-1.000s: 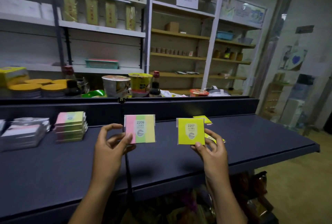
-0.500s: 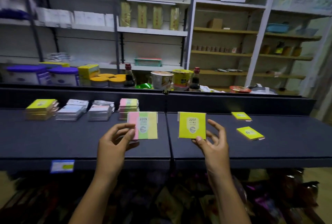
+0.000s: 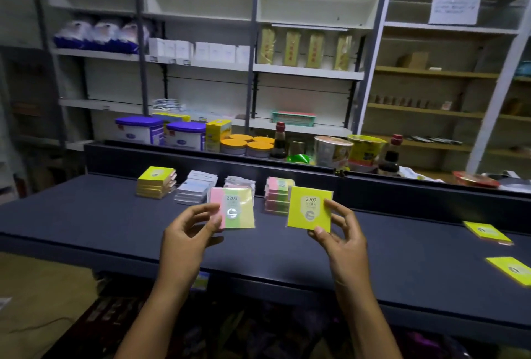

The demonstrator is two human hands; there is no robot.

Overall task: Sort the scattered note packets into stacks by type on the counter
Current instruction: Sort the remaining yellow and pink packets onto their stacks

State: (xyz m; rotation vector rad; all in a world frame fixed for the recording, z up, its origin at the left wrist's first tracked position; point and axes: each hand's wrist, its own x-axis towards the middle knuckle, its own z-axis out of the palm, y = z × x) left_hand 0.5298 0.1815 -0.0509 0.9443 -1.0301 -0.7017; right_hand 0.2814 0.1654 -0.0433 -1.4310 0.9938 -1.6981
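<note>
While four sorted stacks (image 3: pixel 156 186) sit at the desk's (image 3: pixel 86 223) left, the left hand (image 3: pixel 186 239) pinches a striped packet (image 3: pixel 232 212), the right hand (image 3: pixel 342 240) grasps a yellow packet (image 3: pixel 309 209), and two loose yellow packets (image 3: pixel 487 232) lie unsorted at the far right.

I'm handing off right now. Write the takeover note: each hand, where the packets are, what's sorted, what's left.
Left hand: pinches the striped 2209 packet above the counter.
Right hand: pinches the yellow 2207 packet.
Done: four stacks at the back: yellow stack, white stack, clear-wrapped stack, striped stack.
Left: set 2209 on the striped stack and 2207 on the yellow stack, then collect the two loose yellow packets at far right, and.
</note>
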